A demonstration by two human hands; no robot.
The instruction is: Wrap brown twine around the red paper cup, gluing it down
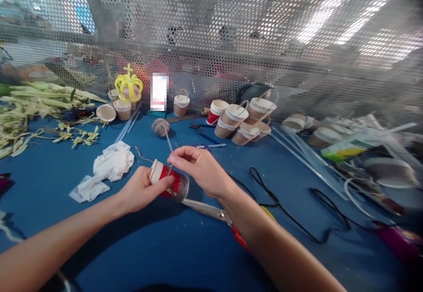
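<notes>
My left hand is closed around a red paper cup that lies tilted on its side, its white rim facing left. Grey yarn is wound in a band around the cup's base end. Just above the cup, my right hand pinches a strand of grey yarn between thumb and fingers. That strand runs up to a ball of grey yarn on the table. Scissors with red handles lie under my right forearm, which hides part of them.
White crumpled cloth lies left of the cup. Several brown-wrapped cups stand at the back right, near pliers. A black cable, clear sticks and a glue bag fill the right. Dried husks lie left; a phone stands behind.
</notes>
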